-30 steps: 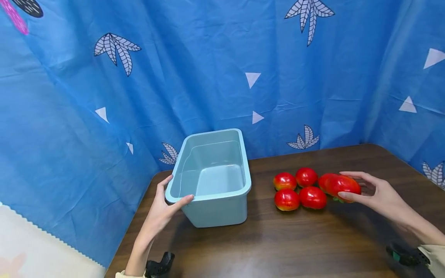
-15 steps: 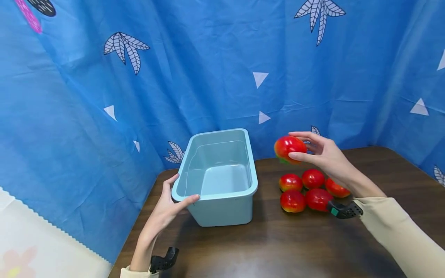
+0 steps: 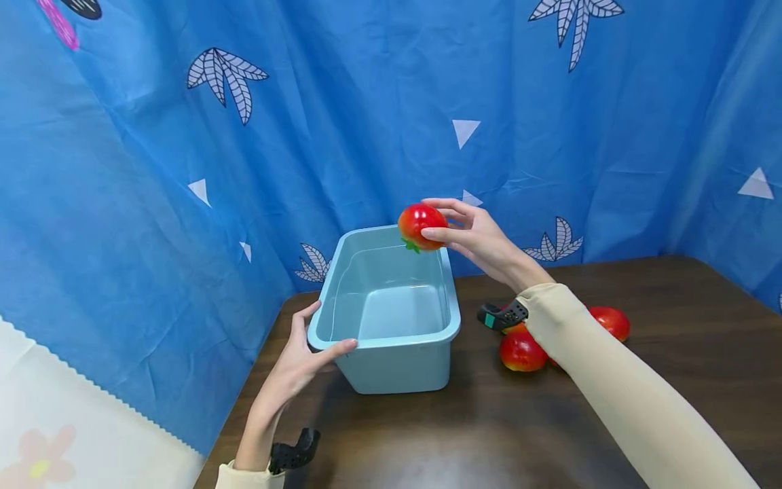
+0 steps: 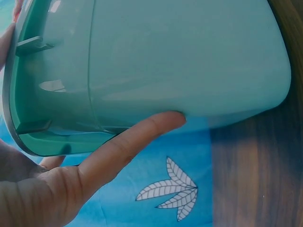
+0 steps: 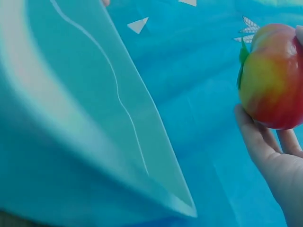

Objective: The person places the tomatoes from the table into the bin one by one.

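Observation:
My right hand (image 3: 482,239) pinches a shiny red tomato (image 3: 421,223) with green leaves, thumb in front and fingers behind. The tomato is up in the air, overlapping the far right rim of the light blue plastic bin (image 3: 394,368) in the head view. Yellow patches show on the tomato (image 5: 272,82) in the right wrist view. My left hand (image 3: 294,367) grips the bin at its near left corner, thumb over the front rim. From the left wrist, one finger (image 4: 137,142) lies along the bin's outer wall. The bin's visible inside holds nothing.
More red tomatoes (image 3: 523,350) lie on the dark wooden table (image 3: 476,435) right of the bin, partly hidden behind my right sleeve (image 3: 617,380). A blue patterned curtain (image 3: 366,136) hangs behind the table and down its left side.
My right hand has lifted the tomato off the group on the right and carried it up and left to the bin. The left hand keeps its hold on the bin; the view shifts slightly.

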The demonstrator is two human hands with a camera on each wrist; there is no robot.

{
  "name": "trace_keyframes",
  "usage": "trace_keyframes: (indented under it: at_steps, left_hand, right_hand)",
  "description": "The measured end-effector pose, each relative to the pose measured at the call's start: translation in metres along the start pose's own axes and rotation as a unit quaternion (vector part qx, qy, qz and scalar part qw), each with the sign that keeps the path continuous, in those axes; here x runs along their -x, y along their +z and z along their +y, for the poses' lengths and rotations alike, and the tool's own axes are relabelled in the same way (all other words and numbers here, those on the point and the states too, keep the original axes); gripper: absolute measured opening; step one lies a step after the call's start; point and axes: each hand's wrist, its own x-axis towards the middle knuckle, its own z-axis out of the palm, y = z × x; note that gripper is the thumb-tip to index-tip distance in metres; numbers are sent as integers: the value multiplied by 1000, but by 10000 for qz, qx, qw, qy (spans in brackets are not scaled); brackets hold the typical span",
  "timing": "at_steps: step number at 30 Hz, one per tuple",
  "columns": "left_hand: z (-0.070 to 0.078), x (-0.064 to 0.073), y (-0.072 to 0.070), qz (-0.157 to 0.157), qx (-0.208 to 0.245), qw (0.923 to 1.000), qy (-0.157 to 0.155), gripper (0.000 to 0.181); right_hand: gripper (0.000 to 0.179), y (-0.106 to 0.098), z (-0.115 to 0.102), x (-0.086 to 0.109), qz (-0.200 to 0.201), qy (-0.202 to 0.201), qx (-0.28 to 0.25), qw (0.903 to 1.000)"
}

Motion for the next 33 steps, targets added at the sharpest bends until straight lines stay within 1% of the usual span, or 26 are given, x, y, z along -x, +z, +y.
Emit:
trace_keyframes:
  at_steps: [2, 4, 7, 12, 18, 24, 33]
  left_hand:
    - [-1, 0, 0, 0, 29, 10000, -10, 102]
    - [-1, 1, 1, -23, 68, 10000, -3, 102]
    - [-1, -1, 3, -65, 82, 9999, 3, 103]
    - [0, -3, 6, -129, 22, 9999, 79, 103]
    - [0, -2, 7, -158, -13, 9999, 54, 104]
    - [-1, -2, 3, -92, -70, 9999, 28, 103]
    - [-1, -1, -6, -95, -25, 10000, 15, 104]
  right_hand:
    - [57, 7, 1, -9, -47, 31, -285, 9996]
    - [56, 13, 2, -16, -56, 53, -461, 9989]
    - [58, 21, 2, -22, -49, 25, -483, 9988]
    - [61, 32, 8, -29, -90, -60, -316, 9994]
    - [61, 36, 16, -33, -114, 79, -194, 9997]
    - [62, 40, 20, -35, -176, 58, -158, 9997]
    - [61, 43, 22, -32, -519, 29, -138, 9986]
